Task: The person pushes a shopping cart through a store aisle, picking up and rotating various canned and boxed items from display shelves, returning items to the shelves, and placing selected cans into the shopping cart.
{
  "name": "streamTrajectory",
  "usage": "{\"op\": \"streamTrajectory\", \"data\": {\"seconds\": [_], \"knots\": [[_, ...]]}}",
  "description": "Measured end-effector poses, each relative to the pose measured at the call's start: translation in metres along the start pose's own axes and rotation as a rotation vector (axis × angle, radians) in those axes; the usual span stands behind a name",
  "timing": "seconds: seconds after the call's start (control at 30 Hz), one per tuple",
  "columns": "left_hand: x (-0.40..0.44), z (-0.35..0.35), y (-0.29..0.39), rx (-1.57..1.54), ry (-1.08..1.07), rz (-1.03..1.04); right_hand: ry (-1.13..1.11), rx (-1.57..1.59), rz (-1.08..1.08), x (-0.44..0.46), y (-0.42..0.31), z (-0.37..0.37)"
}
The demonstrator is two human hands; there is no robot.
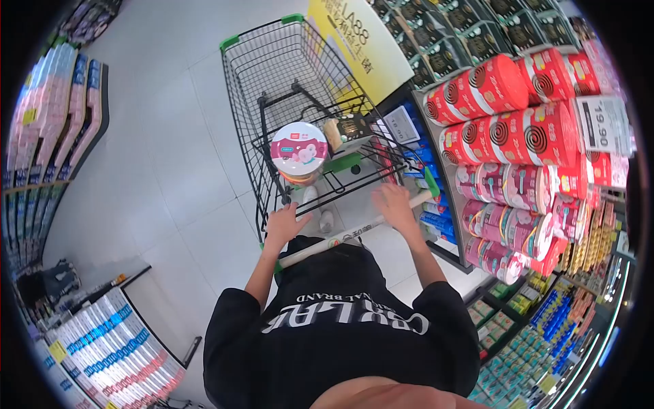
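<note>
A shopping cart [262,31] with a dark wire basket and green corners stands in front of me. Its pale handle [313,251] runs at a slant near my waist. My left hand [286,223] lies over the handle's left part, fingers stretched forward, thumb apart. Over the right part, my right hand [394,204] has its fingers spread and not wrapped round the bar. In the basket sits a round pack [298,150] with a white top and a pink flower print. A black-and-gold pack [353,127] lies beside it.
Close on the right, a shelf holds red cylindrical packs [477,88] with spirals and pink cylindrical packs [507,217]. A yellow sign [361,54] stands beside the cart's far end. Tiled floor [170,150] stretches left towards another stocked shelf [61,123]. White packs [102,341] are stacked at lower left.
</note>
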State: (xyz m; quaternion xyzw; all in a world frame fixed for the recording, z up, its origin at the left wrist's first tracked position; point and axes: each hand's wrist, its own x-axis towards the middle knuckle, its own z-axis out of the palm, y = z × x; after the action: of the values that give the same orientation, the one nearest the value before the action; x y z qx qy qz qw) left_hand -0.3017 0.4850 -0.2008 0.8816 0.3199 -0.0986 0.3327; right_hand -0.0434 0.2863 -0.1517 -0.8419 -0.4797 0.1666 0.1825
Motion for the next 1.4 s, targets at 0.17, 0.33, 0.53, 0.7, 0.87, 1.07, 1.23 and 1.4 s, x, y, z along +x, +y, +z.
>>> {"op": "streamTrajectory", "data": {"seconds": [0.17,0.33,0.53,0.7,0.87,1.07,1.23,1.4], "knots": [[0.007,0.019,-0.007,0.162,0.005,0.037,0.041,-0.282,0.097,-0.020,0.039,-0.007],[0.005,0.016,0.011,0.269,0.080,-0.008,0.160,-0.219,0.061,-0.020,0.049,0.009],[0.006,0.028,-0.008,0.377,0.148,-0.053,0.199,-0.203,0.078,-0.024,0.044,0.020],[0.011,0.020,-0.012,0.384,0.166,-0.129,0.176,-0.210,0.108,-0.016,0.034,0.023],[0.024,0.007,-0.030,0.419,0.199,-0.076,0.253,-0.154,0.076,0.004,0.023,0.025],[0.055,-0.022,-0.042,0.440,0.187,-0.113,0.269,-0.157,0.060,0.050,0.012,0.022],[0.096,-0.059,-0.064,0.472,0.199,-0.083,0.277,-0.153,0.049,0.106,-0.001,0.025],[0.147,-0.112,-0.101,0.430,0.250,-0.056,0.268,-0.155,0.051,0.176,-0.028,0.032]]}}
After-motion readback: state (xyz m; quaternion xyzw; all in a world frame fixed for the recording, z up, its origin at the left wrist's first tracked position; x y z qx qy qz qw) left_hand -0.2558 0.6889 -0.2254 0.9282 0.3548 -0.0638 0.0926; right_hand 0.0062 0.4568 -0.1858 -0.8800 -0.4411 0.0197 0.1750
